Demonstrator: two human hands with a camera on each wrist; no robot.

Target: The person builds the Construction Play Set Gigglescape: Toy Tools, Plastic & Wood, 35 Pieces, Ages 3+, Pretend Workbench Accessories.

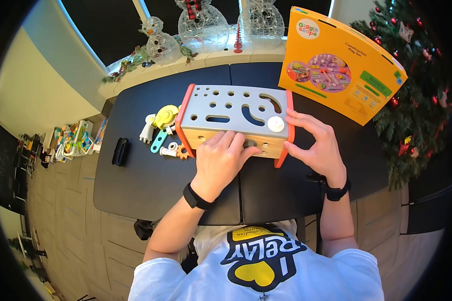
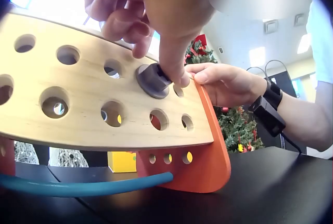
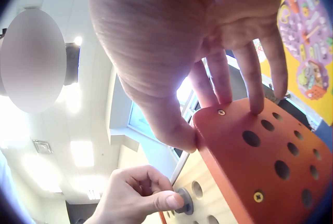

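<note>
A toy workbench (image 1: pixel 221 108) with a grey slotted top, a pale wooden front and orange-red ends stands on the table. At its front, the thumb and curled fingers of my left hand (image 1: pixel 218 158) pinch a grey toy bolt (image 2: pixel 154 80) sitting at a hole in the wooden panel (image 2: pixel 67 104). My right hand (image 1: pixel 316 145) rests against the orange-red end panel (image 3: pixel 250 151), its thumb on the front edge and its straight fingertips on the panel. A white round piece (image 1: pixel 275 124) is set in the top's front right corner.
Left of the workbench lie a yellow toy piece (image 1: pixel 165 116), a teal strip (image 1: pixel 159 141), an orange gear (image 1: pixel 183 152) and white parts. A black case (image 1: pixel 120 151) is farther left. The yellow product box (image 1: pixel 341 65) stands behind right, near a decorated tree (image 1: pixel 412 95).
</note>
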